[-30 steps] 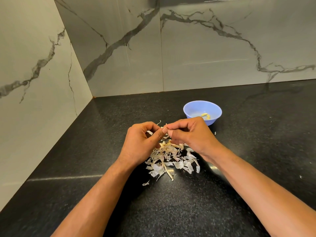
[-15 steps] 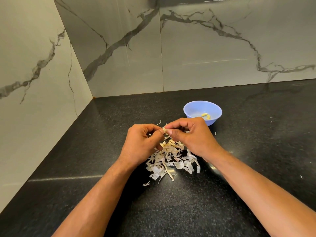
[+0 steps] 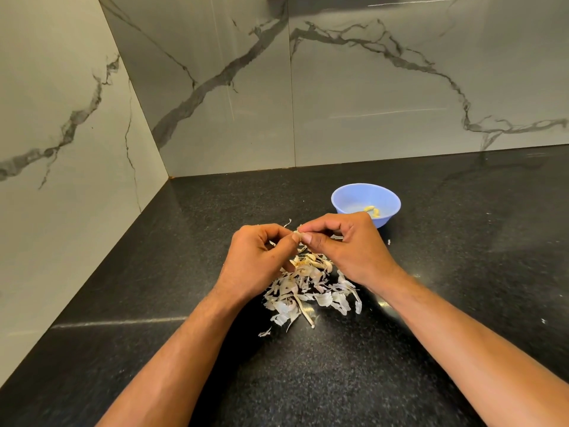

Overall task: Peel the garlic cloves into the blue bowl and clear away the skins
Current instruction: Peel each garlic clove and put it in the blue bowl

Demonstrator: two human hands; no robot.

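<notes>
The tabletop [image 3: 154, 303] looks like polished black stone — finely speckled, glossy enough to carry pale streaks of reflected light. The wall tiles [image 3: 369, 87] are smooth grey marble-look slabs with dark veins and a soft sheen. The blue bowl [image 3: 348, 198] seems smooth plastic, semi-matt. The garlic skins [image 3: 308, 291] are thin, papery, dry flakes — pale and crinkled.
</notes>
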